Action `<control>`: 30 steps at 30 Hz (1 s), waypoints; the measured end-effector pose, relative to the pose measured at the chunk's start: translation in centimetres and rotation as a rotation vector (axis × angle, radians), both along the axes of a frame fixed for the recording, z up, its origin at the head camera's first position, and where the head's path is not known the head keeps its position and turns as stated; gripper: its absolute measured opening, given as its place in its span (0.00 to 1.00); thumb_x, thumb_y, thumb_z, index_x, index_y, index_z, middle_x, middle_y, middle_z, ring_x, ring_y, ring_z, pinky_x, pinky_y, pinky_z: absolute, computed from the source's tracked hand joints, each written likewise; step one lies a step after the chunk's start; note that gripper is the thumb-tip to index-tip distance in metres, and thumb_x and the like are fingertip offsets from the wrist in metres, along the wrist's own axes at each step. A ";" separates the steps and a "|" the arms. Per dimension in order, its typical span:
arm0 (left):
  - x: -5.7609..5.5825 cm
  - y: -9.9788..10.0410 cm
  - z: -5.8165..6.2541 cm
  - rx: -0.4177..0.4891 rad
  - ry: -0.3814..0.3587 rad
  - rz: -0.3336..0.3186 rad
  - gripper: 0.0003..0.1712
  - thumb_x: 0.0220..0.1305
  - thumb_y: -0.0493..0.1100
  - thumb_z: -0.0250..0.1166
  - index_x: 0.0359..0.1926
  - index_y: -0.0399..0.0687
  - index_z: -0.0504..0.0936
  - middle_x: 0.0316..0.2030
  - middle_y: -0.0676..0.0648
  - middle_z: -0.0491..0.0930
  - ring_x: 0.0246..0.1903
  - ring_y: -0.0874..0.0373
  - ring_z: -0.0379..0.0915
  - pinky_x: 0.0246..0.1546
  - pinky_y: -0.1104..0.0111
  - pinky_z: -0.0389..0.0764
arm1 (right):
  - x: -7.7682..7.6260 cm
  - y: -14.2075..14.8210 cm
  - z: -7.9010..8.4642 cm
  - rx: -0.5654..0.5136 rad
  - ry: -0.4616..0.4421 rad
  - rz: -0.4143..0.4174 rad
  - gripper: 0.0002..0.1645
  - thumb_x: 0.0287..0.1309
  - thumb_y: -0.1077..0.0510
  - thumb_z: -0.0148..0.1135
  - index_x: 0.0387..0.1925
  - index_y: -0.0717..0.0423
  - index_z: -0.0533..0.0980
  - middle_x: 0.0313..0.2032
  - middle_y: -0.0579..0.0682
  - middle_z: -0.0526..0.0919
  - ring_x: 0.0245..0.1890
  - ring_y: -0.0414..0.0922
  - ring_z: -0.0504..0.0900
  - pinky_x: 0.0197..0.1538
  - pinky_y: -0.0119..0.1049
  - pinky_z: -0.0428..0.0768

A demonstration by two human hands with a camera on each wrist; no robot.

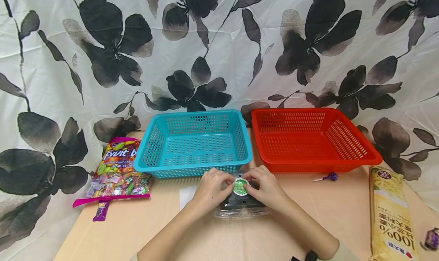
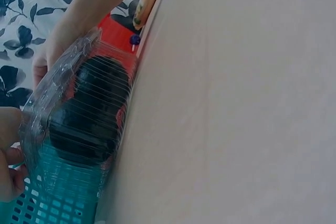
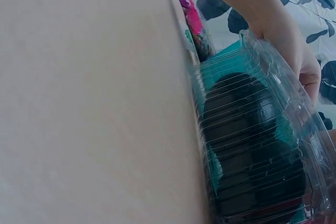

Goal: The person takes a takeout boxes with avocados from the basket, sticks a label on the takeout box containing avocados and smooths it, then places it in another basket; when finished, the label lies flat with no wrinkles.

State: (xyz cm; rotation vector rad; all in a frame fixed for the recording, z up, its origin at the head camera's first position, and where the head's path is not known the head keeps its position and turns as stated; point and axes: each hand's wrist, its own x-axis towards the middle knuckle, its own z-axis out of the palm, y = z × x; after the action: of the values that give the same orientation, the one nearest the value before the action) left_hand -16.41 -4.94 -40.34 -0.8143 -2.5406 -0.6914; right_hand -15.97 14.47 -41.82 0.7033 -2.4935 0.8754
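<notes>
A clear plastic clamshell box (image 1: 241, 212) sits on the table before the blue basket, a round green-and-white label (image 1: 241, 186) on its lid. Through its ribbed side the left wrist view shows dark, glossy rounded items (image 2: 89, 114); their kind is unclear. My left hand (image 1: 213, 188) grips the box's top from the left, thumb at the label's edge. From the right, my right hand (image 1: 266, 186) holds it likewise, its thumb by the label. Some fingertips are hidden behind the lid.
Behind stand a blue basket (image 1: 192, 171) and a red basket (image 1: 315, 165). A candy bag (image 1: 116, 173) and a purple-wrapped sweet (image 1: 101, 210) lie left. Rightward are a lollipop (image 1: 331, 176), a pasta packet (image 1: 391, 215) and a purple wrapped item (image 1: 431, 239). White paper (image 1: 186, 196) lies near my left hand.
</notes>
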 end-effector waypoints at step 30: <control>1.9 -2.5 -0.7 0.070 -0.002 0.011 0.15 0.53 0.47 0.62 0.43 0.53 0.79 0.40 0.55 0.74 0.44 0.60 0.65 0.46 0.63 0.68 | 1.1 1.1 0.0 -0.034 0.066 0.012 0.13 0.43 0.57 0.65 0.35 0.45 0.78 0.35 0.38 0.75 0.38 0.35 0.64 0.36 0.32 0.69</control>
State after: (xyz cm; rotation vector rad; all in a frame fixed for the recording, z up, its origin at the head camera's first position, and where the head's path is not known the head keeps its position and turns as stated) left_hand -14.52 -7.43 -41.06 -0.7762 -2.5051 -0.7735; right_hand -14.88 15.52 -41.81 0.7247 -2.4137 0.8822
